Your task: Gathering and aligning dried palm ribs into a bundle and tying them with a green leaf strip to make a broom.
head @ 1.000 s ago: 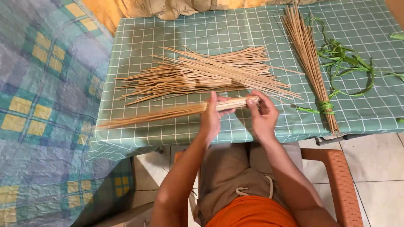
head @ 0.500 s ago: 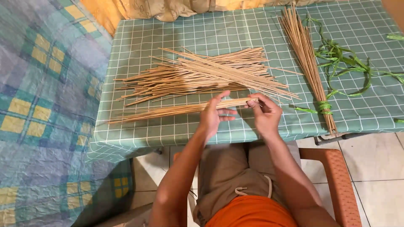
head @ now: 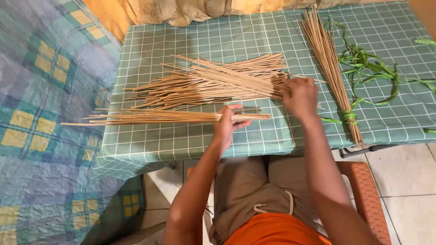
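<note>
My left hand grips a small bundle of thin tan sticks near its thick end; the bundle lies level over the table's front left part, tips pointing left past the edge. My right hand rests on the right end of a large loose pile of the same sticks spread across the middle of the table; its fingers curl onto the stick ends, and whether they pinch any is hidden. Both rest on a green checked tablecloth.
A tied bundle of sticks, bound with a green strip, lies at the right. Loose green leaf strips curl beside it. A patterned blue bedcover lies left; an orange plastic chair is under me.
My right hand let go of the small bundle's end and moved up and right onto the loose pile. My left hand still holds the small bundle.
</note>
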